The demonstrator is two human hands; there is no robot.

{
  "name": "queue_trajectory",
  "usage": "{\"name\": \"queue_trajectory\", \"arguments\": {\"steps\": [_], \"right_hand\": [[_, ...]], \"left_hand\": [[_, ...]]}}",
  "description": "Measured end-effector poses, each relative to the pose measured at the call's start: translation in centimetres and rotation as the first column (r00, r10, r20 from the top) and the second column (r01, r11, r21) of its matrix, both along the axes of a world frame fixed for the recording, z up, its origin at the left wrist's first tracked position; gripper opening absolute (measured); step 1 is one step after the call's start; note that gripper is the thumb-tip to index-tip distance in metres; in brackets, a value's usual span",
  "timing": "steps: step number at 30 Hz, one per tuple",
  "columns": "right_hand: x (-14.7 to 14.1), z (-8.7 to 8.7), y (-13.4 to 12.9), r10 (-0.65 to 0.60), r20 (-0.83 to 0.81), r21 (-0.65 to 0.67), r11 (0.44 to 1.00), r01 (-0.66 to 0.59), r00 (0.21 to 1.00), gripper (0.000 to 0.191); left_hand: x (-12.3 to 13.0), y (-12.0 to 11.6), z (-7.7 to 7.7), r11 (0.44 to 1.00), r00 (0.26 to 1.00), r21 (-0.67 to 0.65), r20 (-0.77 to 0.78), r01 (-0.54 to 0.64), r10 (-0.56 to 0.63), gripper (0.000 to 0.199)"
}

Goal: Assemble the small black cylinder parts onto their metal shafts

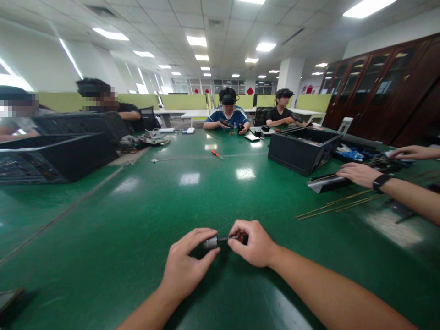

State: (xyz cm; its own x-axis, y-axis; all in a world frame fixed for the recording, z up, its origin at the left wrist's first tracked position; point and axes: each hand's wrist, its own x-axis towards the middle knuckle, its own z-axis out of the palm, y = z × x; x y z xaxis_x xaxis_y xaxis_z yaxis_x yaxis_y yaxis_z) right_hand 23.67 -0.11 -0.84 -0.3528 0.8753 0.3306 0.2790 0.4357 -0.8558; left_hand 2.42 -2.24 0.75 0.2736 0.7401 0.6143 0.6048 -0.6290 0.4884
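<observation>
Low in the middle of the head view, over the green table (144, 215), a small grey metal cylinder (211, 243) lies sideways with a thin dark shaft pointing right. My left hand (187, 261) is closed round the cylinder, thumb below and fingers above. The fingers of my right hand (254, 243) pinch the far end of the shaft. Part of a small dark piece shows inside my right hand; its shape is mostly hidden.
An orange screwdriver (216, 154) lies mid-table. Black computer cases stand left (85, 153) and right (292, 151). A person's hands work at the right beside thin rods (326, 209). Several people sit round the table.
</observation>
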Motion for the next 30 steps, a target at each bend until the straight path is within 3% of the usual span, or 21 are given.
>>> {"name": "queue_trajectory", "arguments": {"steps": [30], "right_hand": [[-0.06,-0.18,0.37,-0.049,-0.081,-0.031,0.998,0.047,0.996,0.007]], "left_hand": [[-0.37,0.24,-0.04,0.998,0.998,-0.018,-0.006,-0.068,0.068,0.025]]}}
